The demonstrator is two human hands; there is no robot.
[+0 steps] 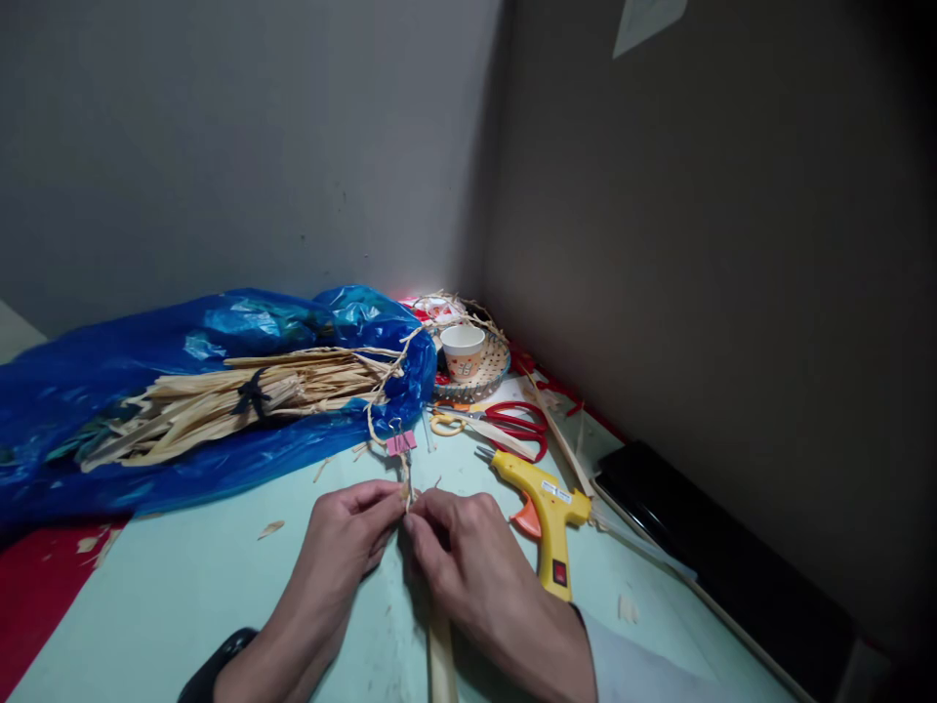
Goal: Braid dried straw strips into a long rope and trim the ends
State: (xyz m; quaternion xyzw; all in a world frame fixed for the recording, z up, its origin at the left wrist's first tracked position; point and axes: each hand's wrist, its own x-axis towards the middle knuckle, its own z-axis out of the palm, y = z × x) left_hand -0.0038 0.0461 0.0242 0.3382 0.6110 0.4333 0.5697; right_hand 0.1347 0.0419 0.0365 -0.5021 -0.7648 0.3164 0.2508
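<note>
Cord: your twisted plant-fibre cord (405,471) runs from your fingertips, just below the centre of the frame, up to the edge of the blue bag.
Left hand: your left hand (344,535) has thumb and forefinger pinched together on the cord.
Right hand: your right hand (475,555) meets it, thumb and finger also closed on the cord's near end.
Clip: a pink binder clip (400,445) grips the cord just above your fingers.
Strip: a pale flat strip (441,659) lies at bottom centre, partly under your right hand.
Glue gun: a yellow glue gun (548,493) lies right of centre, near your right hand.
Scissors: red-handled scissors (505,418) lie above it.
Cup: a paper cup (463,356) sits on a woven tray (499,369).
Bag: the blue plastic bag (168,337), left of centre, bears a tied bundle of dried strips (307,386).
</note>
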